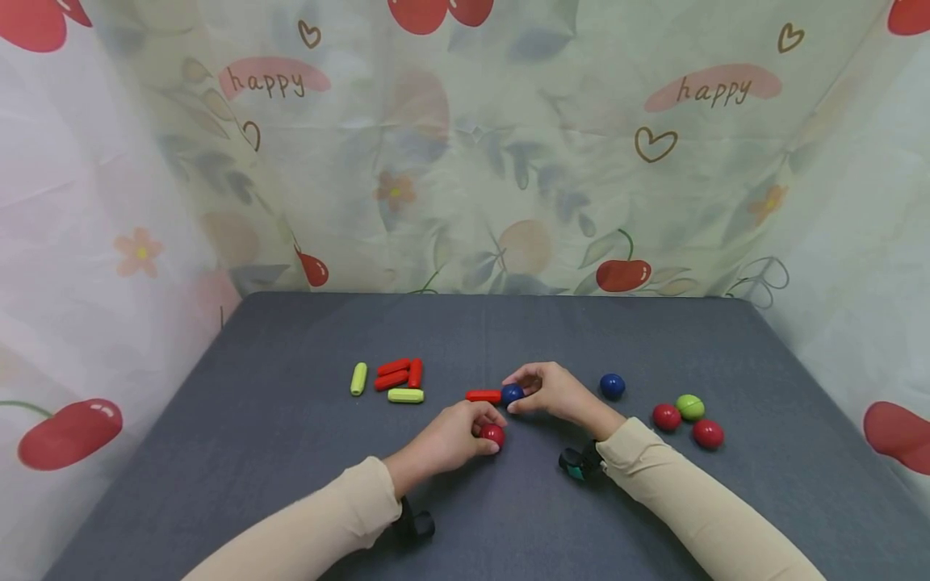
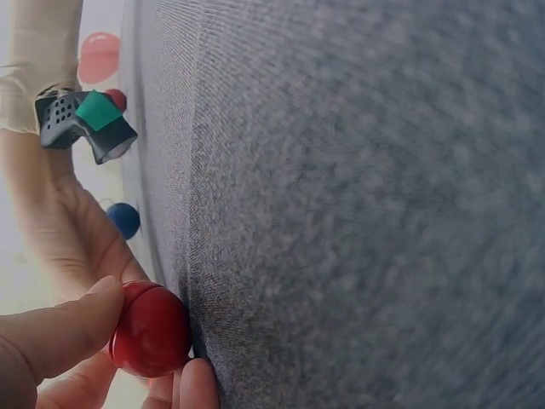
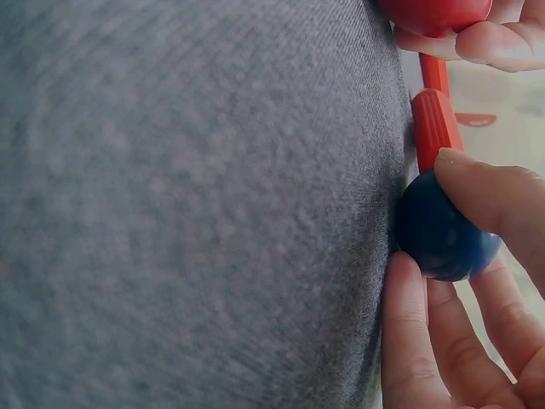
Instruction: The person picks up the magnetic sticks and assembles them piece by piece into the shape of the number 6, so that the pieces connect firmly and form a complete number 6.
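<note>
Near the middle of the table, my left hand (image 1: pixel 455 436) holds a glossy red ball (image 1: pixel 492 437) between thumb and fingers; the left wrist view shows the red ball (image 2: pixel 152 331) close to the cloth. Just beyond it, my right hand (image 1: pixel 555 393) grips a dark blue ball (image 1: pixel 512 394) by its sides. A red ridged stick (image 1: pixel 483 395) lies to the left of that ball, its end against it. In the right wrist view, my thumb and fingers sit around the blue ball (image 3: pixel 444 228), with the red stick (image 3: pixel 437 128) behind it.
Left of the hands lie several red sticks (image 1: pixel 392 379) and two yellow-green ones, a nearer stick (image 1: pixel 405 395) and an upright-lying stick (image 1: pixel 359 378). To the right are another blue ball (image 1: pixel 612 386), a green ball (image 1: pixel 689 407) and two red balls, one (image 1: pixel 666 416) left of the other (image 1: pixel 708 434).
</note>
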Motion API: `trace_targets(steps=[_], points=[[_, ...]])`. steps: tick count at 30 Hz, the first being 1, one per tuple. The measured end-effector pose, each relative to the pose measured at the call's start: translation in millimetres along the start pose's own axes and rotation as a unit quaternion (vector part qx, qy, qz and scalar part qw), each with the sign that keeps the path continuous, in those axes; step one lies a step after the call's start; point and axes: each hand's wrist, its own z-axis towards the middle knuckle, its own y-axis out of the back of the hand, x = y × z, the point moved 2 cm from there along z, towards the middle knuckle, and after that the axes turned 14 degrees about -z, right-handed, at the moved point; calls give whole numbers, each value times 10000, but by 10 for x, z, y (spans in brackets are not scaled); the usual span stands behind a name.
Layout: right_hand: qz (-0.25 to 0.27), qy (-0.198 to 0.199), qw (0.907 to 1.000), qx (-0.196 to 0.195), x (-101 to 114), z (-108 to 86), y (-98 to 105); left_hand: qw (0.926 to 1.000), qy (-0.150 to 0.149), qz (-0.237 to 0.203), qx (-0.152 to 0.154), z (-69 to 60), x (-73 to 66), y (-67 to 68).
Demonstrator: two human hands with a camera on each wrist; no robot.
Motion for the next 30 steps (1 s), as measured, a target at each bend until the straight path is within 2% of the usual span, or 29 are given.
trace_targets(steps=[13,19,24,30], points=[[36,-9,10000,34,-13,11,7,10000,59,-22,18,5,-5,2],[-23,44,10000,25,-21,20,1,9998,29,-181,-7,-5,15,37],[-70,-11,10000,-7,-23,31,-7,9989,-37,-430,-184,-15,21,123],[-51,-102,9999,-28,-15,33,-9,9954,-113,-792,-524,0,2,297]])
